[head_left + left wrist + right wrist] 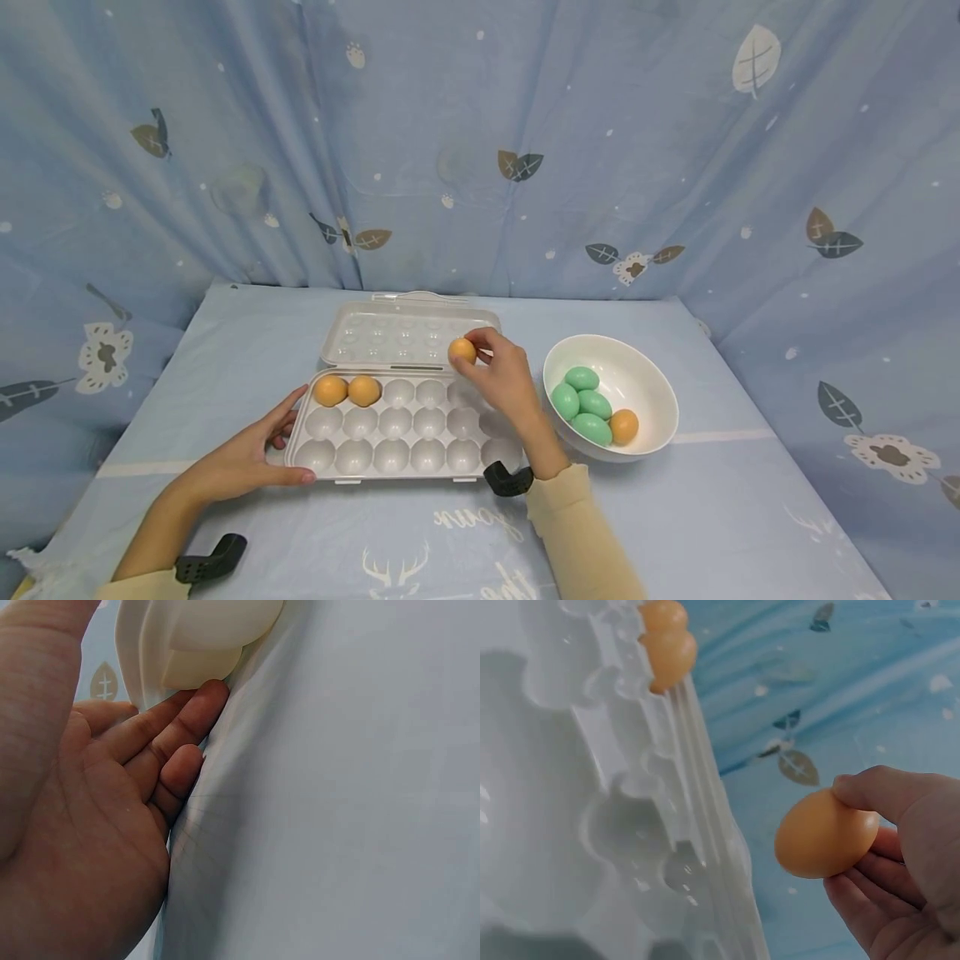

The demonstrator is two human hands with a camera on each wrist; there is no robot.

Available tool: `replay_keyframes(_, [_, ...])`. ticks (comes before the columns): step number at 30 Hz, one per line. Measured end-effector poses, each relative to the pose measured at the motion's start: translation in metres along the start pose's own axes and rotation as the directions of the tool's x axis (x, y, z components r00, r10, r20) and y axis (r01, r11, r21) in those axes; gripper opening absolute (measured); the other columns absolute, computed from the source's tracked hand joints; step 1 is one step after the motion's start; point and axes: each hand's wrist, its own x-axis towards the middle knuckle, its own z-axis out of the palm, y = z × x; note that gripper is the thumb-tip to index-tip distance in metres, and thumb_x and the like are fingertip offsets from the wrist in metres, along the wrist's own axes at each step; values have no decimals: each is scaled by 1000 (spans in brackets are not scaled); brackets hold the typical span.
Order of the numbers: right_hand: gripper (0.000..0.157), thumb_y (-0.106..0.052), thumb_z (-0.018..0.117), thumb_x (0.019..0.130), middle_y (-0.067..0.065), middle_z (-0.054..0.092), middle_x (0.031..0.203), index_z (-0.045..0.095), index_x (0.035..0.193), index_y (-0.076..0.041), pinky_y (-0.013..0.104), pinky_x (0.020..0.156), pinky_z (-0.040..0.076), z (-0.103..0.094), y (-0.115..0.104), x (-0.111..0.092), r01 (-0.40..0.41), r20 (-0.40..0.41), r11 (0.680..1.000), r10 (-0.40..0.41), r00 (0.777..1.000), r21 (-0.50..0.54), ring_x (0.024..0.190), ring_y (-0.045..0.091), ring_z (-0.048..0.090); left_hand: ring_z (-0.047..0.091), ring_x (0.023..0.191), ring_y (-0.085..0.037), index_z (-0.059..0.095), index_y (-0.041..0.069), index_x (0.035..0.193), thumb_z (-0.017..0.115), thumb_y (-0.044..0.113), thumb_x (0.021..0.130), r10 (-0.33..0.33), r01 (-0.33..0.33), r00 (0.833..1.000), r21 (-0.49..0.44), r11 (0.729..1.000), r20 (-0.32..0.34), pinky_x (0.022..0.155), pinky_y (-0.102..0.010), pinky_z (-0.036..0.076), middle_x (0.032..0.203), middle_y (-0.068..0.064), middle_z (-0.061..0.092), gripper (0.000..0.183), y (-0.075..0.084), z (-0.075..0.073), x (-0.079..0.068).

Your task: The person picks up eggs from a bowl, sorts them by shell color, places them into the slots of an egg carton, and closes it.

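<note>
In the head view a white plastic egg box (pixel 372 452) lies opened flat, its clear lid (pixel 405 329) folded back behind the tray. Two brown eggs, one of them the corner egg (pixel 330 390), fill cups at the back left. My right hand (pixel 504 373) pinches another brown egg (pixel 826 834) between thumb and fingers, held up over the back right of the tray near the hinge. At the tray's left end is my left hand (pixel 251 454), thumb along the front corner and index finger by the side; the left wrist view shows its loosely bent fingertips against the tray's underside.
Right of the egg box stands a white bowl (pixel 651 383) holding several green eggs (pixel 592 429) and one brown egg (pixel 624 426). A pale blue cloth (pixel 712 500) covers the table, and a patterned blue curtain (pixel 465 150) hangs behind it.
</note>
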Motion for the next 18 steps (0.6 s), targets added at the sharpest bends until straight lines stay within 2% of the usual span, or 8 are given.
replay_keyframes(6, [31,-14,82,89,7,73,112,69,116,-4,27,97,54,22,-9,-4,40,56,999,-40,998,-7,109,21,71,46,101,-19,8,12,167,90,34,79,-15,15,1000,9,1000,0,81,-29,42,132,-13,57,122,-2,1,1])
replay_keyframes(10, [31,-11,81,89,9,72,113,69,117,-3,25,96,53,38,-14,-8,49,96,998,-52,994,35,112,22,69,46,102,-21,8,12,167,90,35,79,-24,24,1000,22,999,-1,81,-30,42,133,-12,57,122,-1,2,2])
replay_keyframes(15, [30,-12,81,90,8,72,116,70,118,-6,20,93,53,55,-18,-13,28,167,998,-36,985,53,114,19,70,46,102,-21,9,12,167,90,35,79,-20,20,1000,25,999,-5,81,-30,42,133,-12,58,122,-2,2,1])
replay_keyframes(18, [31,-17,81,91,4,72,119,70,119,-10,19,91,53,62,-17,-15,14,199,1000,-16,980,11,114,15,70,46,102,-21,9,12,167,90,35,79,-21,21,1000,20,1000,-5,81,-29,42,133,-12,58,122,-1,2,1])
